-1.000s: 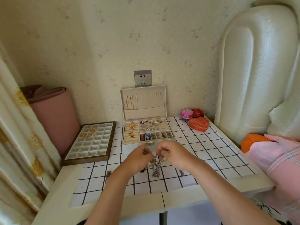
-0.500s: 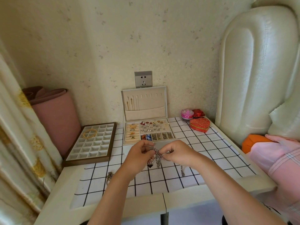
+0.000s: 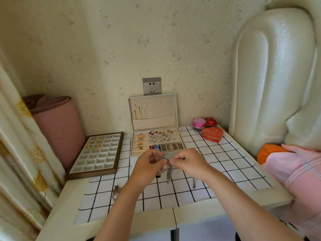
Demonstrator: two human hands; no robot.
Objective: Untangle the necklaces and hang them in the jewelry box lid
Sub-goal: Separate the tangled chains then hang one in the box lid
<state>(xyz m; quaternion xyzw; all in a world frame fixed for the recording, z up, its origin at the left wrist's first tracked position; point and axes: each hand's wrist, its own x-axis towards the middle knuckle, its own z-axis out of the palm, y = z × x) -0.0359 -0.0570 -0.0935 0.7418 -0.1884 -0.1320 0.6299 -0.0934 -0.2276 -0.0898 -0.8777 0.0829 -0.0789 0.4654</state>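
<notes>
**A:** Where are the necklaces right now?

**B:** Centre of the frame, just below the middle. A silver knot of necklaces [image 3: 167,168] hangs between the two hands, held clear of the checked cloth [image 3: 173,195] on the bench [image 3: 64,204], with its loose ends dangling toward the cloth.

**A:** And each grip?

**B:** Both narrow. The left hand [image 3: 148,165] pinches the top of the knot, fingers curled round the chain. The right hand [image 3: 188,161] pinches it from the other side, fingertips nearly meeting the left's. (Held up like that, I'd judge, so the strands' own weight pulls the loops apart and shows which one to tease out.)

**A:** Where do they end up?

**B:** In the jewelry box lid [image 3: 163,111], propped upright against the wall, above the hands in the frame. A few gold chains [image 3: 139,111] hang from hooks at its left, and the hooks to the right look free. That is likely why the box sits open straight ahead, within reach.

**A:** Anything else waiting?

**B:** Two more pieces: a small heap [image 3: 116,189] on the cloth, left of the left forearm, and a strand [image 3: 193,182] by the right wrist — whether that one lies flat or trails from the hand, I cannot tell. The job looks early, since nothing silver is hung yet.
</notes>
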